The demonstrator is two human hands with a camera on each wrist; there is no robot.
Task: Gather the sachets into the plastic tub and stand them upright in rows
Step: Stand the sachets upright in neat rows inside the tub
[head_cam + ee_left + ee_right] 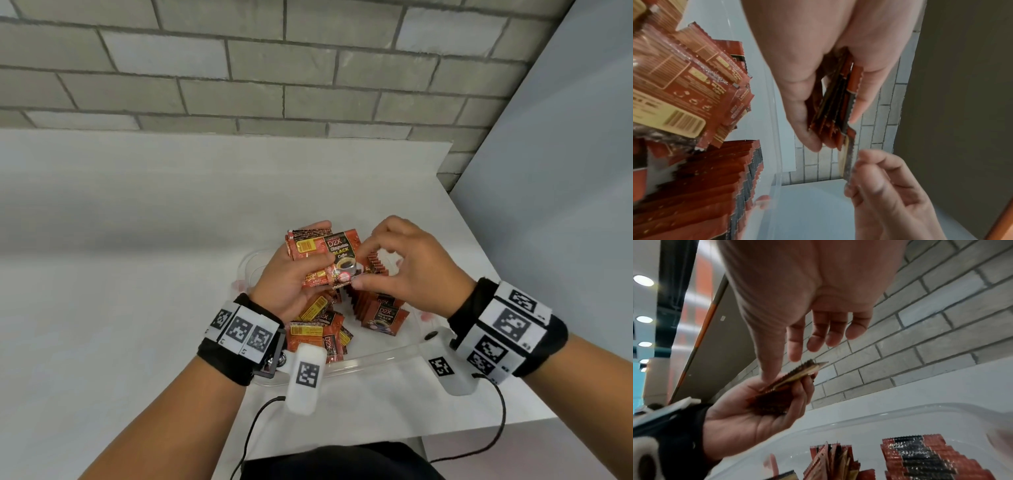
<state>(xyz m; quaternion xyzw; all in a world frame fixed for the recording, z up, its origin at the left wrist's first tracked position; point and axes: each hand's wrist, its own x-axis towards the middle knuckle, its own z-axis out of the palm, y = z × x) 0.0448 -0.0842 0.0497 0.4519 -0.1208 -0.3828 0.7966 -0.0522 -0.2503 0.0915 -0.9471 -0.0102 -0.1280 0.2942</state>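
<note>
I see a white bench (137, 222) w/ a matte top, its back edge against a grey brick wall (239, 68). A plain pale panel (565, 171) stands at the right, meeting the bricks at the corner. In the right wrist view, round ceiling lights (643, 280) run in a line at far left, next to a slanted orange-edged strip (701, 337). Black cables (496, 428) hang off the bench's front edge.
</note>
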